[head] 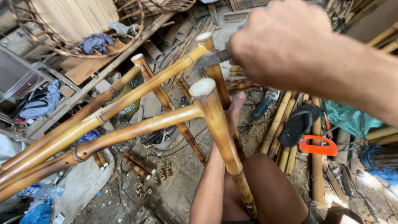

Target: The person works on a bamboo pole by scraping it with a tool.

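A frame of glossy brown bamboo poles (pixel 124 132) lies tilted in front of me, with cut pale ends pointing up. My left hand (pixel 233 113) wraps around an upright pole (pixel 216 79) behind the nearest thick pole (pixel 213 120). Close to the camera at the top, my right hand (pixel 286 45) grips a grey metal blade (pixel 210 59). The blade's tip lies against the upright pole just below its cut end. The blade's handle is hidden inside my fist.
My bare knee (pixel 269 182) is under the frame. On the ground lie loose bamboo poles (pixel 278 124), a black sandal (pixel 299 123), an orange saw handle (pixel 317 147), short bamboo offcuts (pixel 143 166) and a plastic bottle (pixel 41 192). Clutter and rattan hoops (pixel 74 47) fill the back left.
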